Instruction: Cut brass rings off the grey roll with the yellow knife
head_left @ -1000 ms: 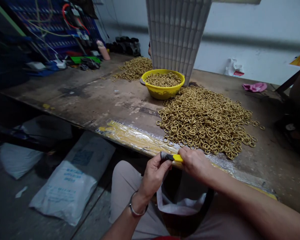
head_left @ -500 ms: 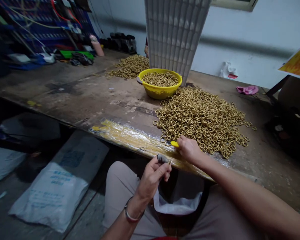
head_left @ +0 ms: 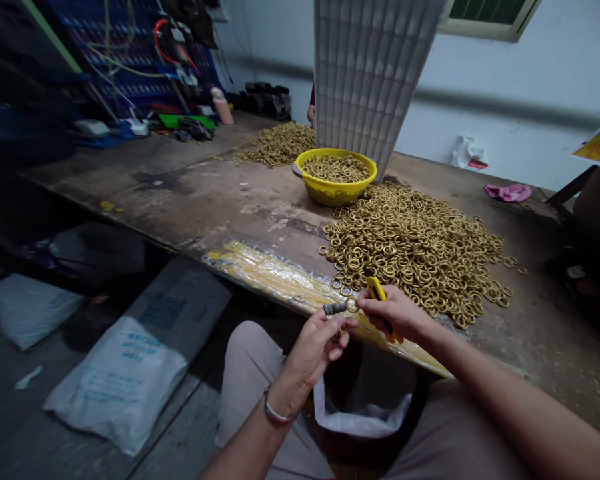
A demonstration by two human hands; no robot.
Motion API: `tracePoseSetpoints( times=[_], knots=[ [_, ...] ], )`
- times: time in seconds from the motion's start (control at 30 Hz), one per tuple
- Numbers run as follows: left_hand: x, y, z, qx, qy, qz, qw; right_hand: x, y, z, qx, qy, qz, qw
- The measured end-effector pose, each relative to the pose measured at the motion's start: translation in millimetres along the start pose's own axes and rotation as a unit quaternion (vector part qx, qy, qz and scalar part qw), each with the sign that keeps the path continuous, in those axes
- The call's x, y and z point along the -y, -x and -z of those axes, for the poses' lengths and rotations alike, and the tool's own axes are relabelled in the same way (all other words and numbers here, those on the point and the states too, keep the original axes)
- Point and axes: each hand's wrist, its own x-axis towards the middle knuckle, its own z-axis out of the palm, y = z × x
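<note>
A brass-coloured ring (head_left: 351, 305) is pinched between the thumb and forefinger of my right hand (head_left: 393, 312), which also holds a yellow cutter (head_left: 377, 289) in its palm. My left hand (head_left: 325, 340) is at the ring's left side, with grey wrapping on its forefinger touching or nearly touching the ring. Its other fingers are curled, and a small ring-like piece seems to show among them. Both hands are over the table's front edge, just before a large pile of rings (head_left: 415, 247).
A yellow bowl (head_left: 335, 193) of rings stands behind the pile, against a grey ribbed panel (head_left: 370, 80). Another ring pile (head_left: 280, 143) lies farther back, near a person's partly hidden arm. An open white bag (head_left: 363, 423) hangs below the edge; sacks (head_left: 125, 367) lie on the floor.
My right hand has come back from the pile with a ring, and the cutter now points upward. My left hand has moved up to the ring. The view has shifted left.
</note>
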Motion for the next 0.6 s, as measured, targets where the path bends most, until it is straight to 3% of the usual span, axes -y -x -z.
tracePoseSetpoints(
  times=[0.13,0.27,0.33,0.4,0.43,0.5,0.6],
  knots=[
    [-2.3,-0.6,-5.7,0.025,0.024,-0.014,0.999,-2.7,1.2,-11.1,0.013,-0.079,-0.013,0.997],
    [-1.7,-2.5,-7.9,0.040,0.038,-0.006,0.998,-3.4,-1.2,-15.8,0.010,-0.084,-0.031,0.996],
    [-2.1,-2.7,-8.8,0.043,0.036,-0.009,0.998,-2.1,-0.9,-14.2,0.009,-0.025,-0.019,0.999],
    [-3.4,-2.4,-9.6,0.035,0.025,-0.019,0.999,-1.3,1.3,-10.7,-0.020,0.108,0.036,0.993],
    [-4.2,-2.2,-9.8,0.027,0.015,-0.022,0.999,-1.3,3.2,-8.9,-0.044,0.200,0.073,0.976],
    [-5.9,-2.0,-9.4,0.008,-0.009,-0.024,1.000,-1.5,8.4,-6.2,-0.085,0.388,0.130,0.908],
    [-6.9,-2.3,-7.1,-0.018,-0.046,-0.034,0.998,-0.9,16.7,-6.8,-0.079,0.577,0.123,0.803]
  ],
)
